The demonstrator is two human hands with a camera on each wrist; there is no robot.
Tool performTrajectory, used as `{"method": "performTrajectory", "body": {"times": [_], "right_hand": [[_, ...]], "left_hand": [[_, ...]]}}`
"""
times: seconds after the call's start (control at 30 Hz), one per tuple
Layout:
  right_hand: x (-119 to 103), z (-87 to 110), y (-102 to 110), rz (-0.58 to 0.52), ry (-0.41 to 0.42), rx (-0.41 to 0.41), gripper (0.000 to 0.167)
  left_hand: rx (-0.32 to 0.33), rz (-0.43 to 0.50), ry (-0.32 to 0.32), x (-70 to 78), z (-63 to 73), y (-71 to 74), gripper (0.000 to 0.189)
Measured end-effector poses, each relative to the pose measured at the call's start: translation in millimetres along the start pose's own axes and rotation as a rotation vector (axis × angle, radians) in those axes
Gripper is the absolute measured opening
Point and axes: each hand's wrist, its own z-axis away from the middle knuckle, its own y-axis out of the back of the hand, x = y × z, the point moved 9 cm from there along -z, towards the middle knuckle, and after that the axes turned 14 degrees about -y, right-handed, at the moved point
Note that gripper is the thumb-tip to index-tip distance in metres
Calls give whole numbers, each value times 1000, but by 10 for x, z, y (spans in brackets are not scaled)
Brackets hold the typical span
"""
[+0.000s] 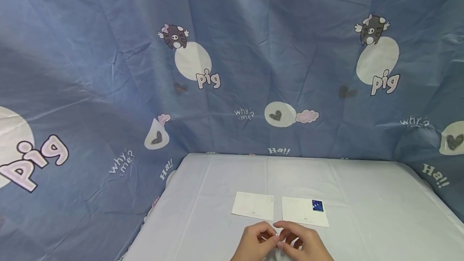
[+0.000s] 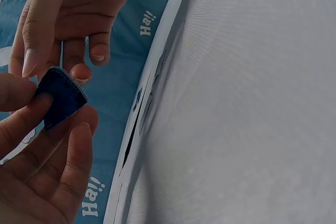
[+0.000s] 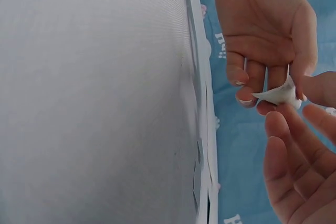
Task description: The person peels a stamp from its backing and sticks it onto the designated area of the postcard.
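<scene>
Both hands are together low in the head view, in front of two white postcards. My left hand [image 1: 255, 239] pinches a small dark blue stamp with a finely toothed edge. In the left wrist view the blue face of that stamp [image 2: 64, 97] is visible; its pale, curled back shows in the right wrist view. Close on the other side is my right hand [image 1: 301, 239], fingers bent loosely and a gap between thumb and forefinger, its fingertips right at the stamp's edge. Beyond the hands lie the left postcard [image 1: 253, 206] and the right postcard [image 1: 299, 212].
A blue stamp [image 1: 317, 206] sits in the upper right corner of the right postcard. White cloth [image 1: 195, 228] covers the table, its near edge just below the hands in the wrist views. Behind and at the sides hangs a blue printed curtain [image 1: 232, 51].
</scene>
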Motion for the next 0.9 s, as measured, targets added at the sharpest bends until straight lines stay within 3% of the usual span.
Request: {"method": "performTrajectory", "body": {"times": [0.13, 0.3, 0.53, 0.73, 0.9], "right_hand": [[-8, 5, 2, -3, 32, 9, 37], [-25, 12, 18, -14, 56, 8, 33], [70, -23, 16, -62, -35, -32, 33], [166, -47, 9, -164, -106, -67, 32], [160, -40, 17, -242, -93, -99, 30]], "left_hand": [[-20, 2, -20, 12, -5, -19, 9], [-26, 17, 5, -17, 3, -24, 8], [-10, 57, 35, -24, 14, -9, 3], [15, 80, 81, -12, 10, -1, 6], [7, 126, 95, 8, 17, -15, 9]]}}
